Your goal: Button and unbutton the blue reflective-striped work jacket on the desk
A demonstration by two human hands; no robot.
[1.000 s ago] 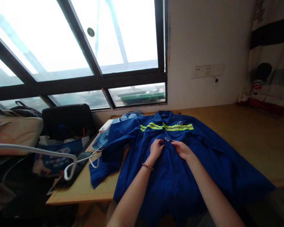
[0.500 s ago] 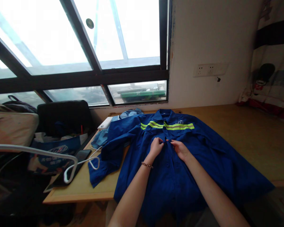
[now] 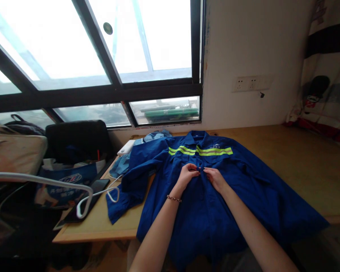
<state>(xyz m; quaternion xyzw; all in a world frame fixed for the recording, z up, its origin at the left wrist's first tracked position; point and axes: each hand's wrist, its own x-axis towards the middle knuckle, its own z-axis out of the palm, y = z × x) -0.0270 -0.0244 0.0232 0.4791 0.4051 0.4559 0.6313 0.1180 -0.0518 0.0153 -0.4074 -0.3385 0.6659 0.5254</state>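
Note:
A dark blue work jacket with yellow-green reflective bands across the chest lies front up, collar toward the wall, its lower part hanging over the near table edge. My left hand pinches the front edge of the jacket, just below the chest band. Close beside it, my right hand pinches the other front edge, fingertips almost touching the left ones. Any button between the fingertips is too small to make out. A beaded bracelet circles my left wrist.
The jacket covers much of the wooden table. Light blue cloth, a white box and a phone lie to the left. A white curved tube crosses the left side. A printed bag stands beyond.
My two hands have come closer together at the jacket's front opening, bringing its edges together. The left hand moved slightly right. The rest of the jacket lies as before.

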